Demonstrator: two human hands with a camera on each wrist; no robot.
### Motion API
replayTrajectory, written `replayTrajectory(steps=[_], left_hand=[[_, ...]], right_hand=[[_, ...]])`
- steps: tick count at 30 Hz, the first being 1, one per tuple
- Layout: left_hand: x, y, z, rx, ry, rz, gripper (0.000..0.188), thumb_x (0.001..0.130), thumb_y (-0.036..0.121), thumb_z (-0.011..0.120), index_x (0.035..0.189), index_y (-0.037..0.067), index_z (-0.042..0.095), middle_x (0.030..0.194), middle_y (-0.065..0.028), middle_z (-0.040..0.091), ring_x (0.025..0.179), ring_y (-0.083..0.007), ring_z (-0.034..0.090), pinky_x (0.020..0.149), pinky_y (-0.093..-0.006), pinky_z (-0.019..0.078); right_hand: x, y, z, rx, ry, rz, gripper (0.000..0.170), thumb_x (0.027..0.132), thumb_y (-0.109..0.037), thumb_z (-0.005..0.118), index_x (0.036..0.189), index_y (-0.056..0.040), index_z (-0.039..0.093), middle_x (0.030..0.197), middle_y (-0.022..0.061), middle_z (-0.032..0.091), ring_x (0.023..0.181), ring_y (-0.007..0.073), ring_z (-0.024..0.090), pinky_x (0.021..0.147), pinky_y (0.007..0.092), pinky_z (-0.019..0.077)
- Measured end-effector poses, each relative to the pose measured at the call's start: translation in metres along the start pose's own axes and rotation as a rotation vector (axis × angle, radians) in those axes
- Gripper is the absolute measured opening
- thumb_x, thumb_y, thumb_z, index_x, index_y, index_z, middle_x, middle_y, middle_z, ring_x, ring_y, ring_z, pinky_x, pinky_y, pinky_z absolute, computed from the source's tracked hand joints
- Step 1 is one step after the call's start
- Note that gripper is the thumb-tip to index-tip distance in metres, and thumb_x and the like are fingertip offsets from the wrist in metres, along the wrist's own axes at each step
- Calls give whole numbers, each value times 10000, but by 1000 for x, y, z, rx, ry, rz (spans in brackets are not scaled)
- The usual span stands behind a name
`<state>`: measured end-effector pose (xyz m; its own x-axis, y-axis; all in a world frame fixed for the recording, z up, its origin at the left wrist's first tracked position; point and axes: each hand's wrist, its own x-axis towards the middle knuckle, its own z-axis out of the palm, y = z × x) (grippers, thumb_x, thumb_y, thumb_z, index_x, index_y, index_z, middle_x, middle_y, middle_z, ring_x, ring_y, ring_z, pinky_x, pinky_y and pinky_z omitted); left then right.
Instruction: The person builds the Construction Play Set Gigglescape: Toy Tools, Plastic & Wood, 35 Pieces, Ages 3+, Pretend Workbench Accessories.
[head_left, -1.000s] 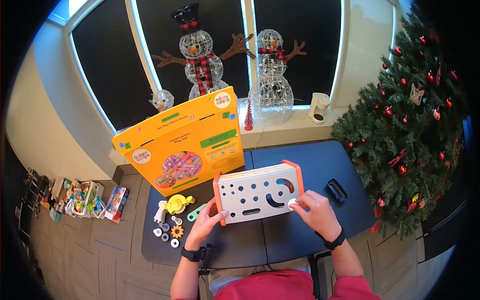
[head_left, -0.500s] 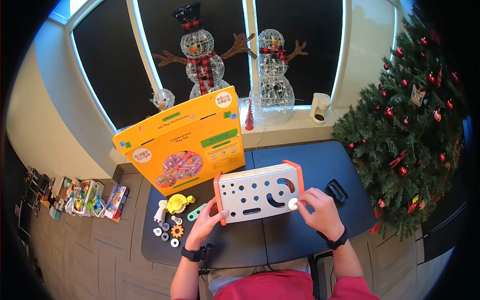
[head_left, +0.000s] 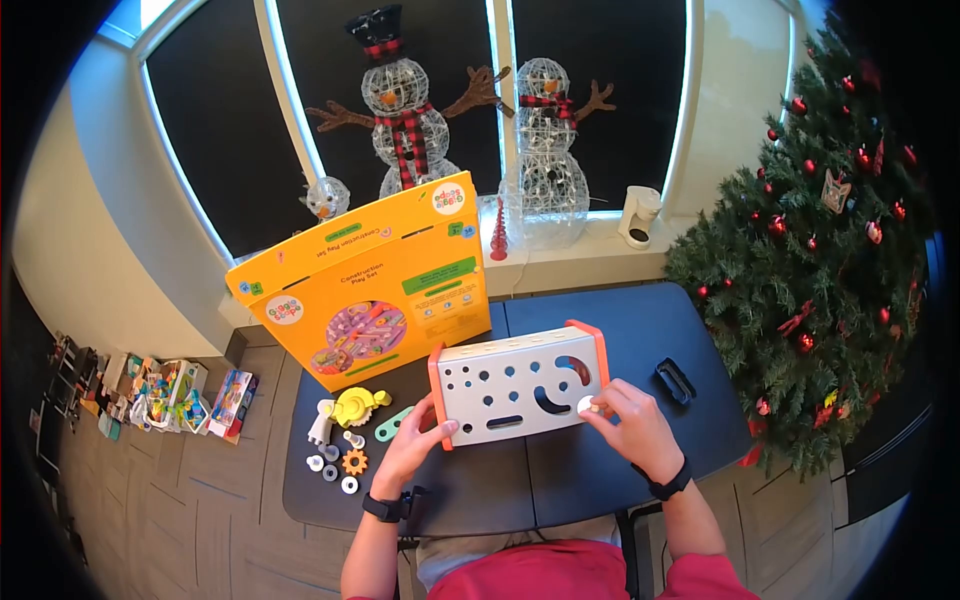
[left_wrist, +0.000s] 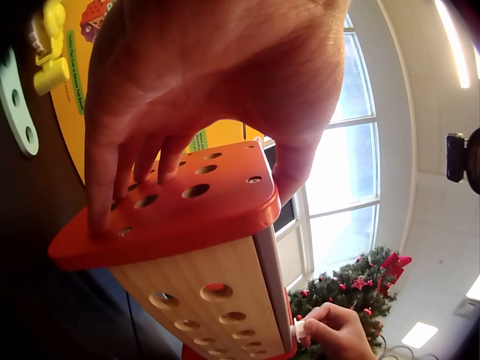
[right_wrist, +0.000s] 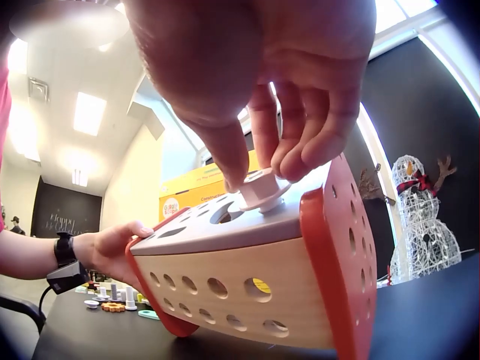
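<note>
A toy toolbox point(head_left: 540, 424) with a grey holed panel, wooden sides and orange-red ends is tilted toward me on the table. My left hand point(head_left: 408, 452) grips its left end, thumb on the grey face and fingers spread over the orange-red end board point(left_wrist: 161, 217). At the lower right of the grey panel, my right hand point(head_left: 640, 430) pinches a white toy bolt point(right_wrist: 261, 189) between thumb and fingers. Its round flange sits close against the panel beside the curved slot; the part below the flange is mostly hidden.
Left of the toolbox lie a yellow toy piece point(head_left: 355, 408), a green holed strip point(head_left: 392, 426), an orange gear point(head_left: 354, 462) and several bolts and nuts. A large yellow box point(head_left: 420, 330) stands behind. A black holder point(head_left: 675, 380) is at the right on the dark table point(head_left: 600, 480).
The right hand's fingers have shifted slightly around the white toy bolt, drawing back to its right side and then closing over it again. The left hand and toolbox have stayed nearly still.
</note>
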<state>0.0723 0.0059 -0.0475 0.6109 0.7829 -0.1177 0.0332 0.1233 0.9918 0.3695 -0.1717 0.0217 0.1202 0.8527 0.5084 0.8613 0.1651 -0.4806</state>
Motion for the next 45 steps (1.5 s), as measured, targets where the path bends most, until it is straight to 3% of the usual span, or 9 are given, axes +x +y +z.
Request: replayTrajectory(steps=[4, 11, 18, 22, 29, 35, 37, 40, 45], left_hand=[[1, -6, -3, 19, 2, 40, 676, 874, 217, 762, 1430, -46, 482, 1293, -134, 646, 1187, -191, 594, 1045, -334, 448], [1, -6, -2, 14, 10, 39, 677, 878, 228, 764, 1433, -40, 482, 1296, -135, 646, 1191, -192, 592, 1050, -337, 444], [1, -3, -4, -2, -21, -16, 772, 884, 209, 773, 1531, -8, 413, 1424, -164, 574, 1349, -243, 513, 1152, -392, 373], [2, -4, -3, -23, -8, -14, 768, 887, 209, 772, 1528, -15, 414, 1423, -164, 574, 1347, -239, 515, 1147, -389, 380], [1, -3, -3, -21, -16, -16, 764, 886, 207, 773, 1525, -17, 418, 1423, -163, 576, 1346, -233, 517, 1148, -385, 380], [-1, -2, -2, -25, -22, -7, 772, 882, 207, 779, 1527, -15, 418, 1429, -161, 574, 1350, -237, 514, 1154, -386, 372], [-2, 0, 1, 9, 2, 30, 693, 882, 225, 762, 1450, -40, 467, 1323, -138, 633, 1221, -198, 584, 1063, -346, 442], [0, -5, -2, 11, 4, 39, 692, 880, 227, 764, 1447, -39, 469, 1317, -135, 636, 1214, -197, 585, 1058, -343, 443], [1, -6, -3, -2, 1, 9, 727, 885, 221, 767, 1486, -27, 443, 1370, -148, 603, 1282, -218, 546, 1108, -365, 402]], right_hand=[[1, 0, 1, 5, -20, 87, 245, 881, -153, 769, 802, -5, 590, 752, 124, 598, 675, 332, 628, 614, 426, 509], [-1, 6, 4, -185, 5, 54, 299, 906, -169, 738, 723, -10, 564, 687, 130, 580, 642, 341, 602, 577, 444, 473], [6, -9, -11, -58, 33, -58, 68, 847, -34, 717, 883, -24, 661, 912, 97, 641, 837, 300, 634, 710, 400, 528], [5, -4, -12, -16, -78, -193, 176, 790, 34, 735, 951, -24, 694, 1002, 90, 649, 934, 301, 633, 790, 382, 548], [1, -1, -6, -26, -63, -53, 149, 824, -46, 752, 957, -31, 687, 943, 95, 631, 892, 297, 632, 764, 398, 544], [3, 0, -2, -73, -52, 41, 265, 853, -198, 794, 803, -27, 598, 752, 95, 603, 753, 298, 614, 661, 415, 507], [4, 0, -3, -146, -82, 80, 284, 867, -210, 785, 784, -32, 579, 716, 87, 592, 715, 294, 608, 630, 421, 493], [2, 4, -1, -211, -70, 47, 290, 881, -215, 771, 777, -36, 569, 690, 83, 582, 694, 290, 603, 613, 424, 482], [6, -8, -11, -100, -53, 12, 139, 860, -112, 753, 853, -34, 637, 847, 79, 626, 798, 284, 622, 690, 404, 518]])
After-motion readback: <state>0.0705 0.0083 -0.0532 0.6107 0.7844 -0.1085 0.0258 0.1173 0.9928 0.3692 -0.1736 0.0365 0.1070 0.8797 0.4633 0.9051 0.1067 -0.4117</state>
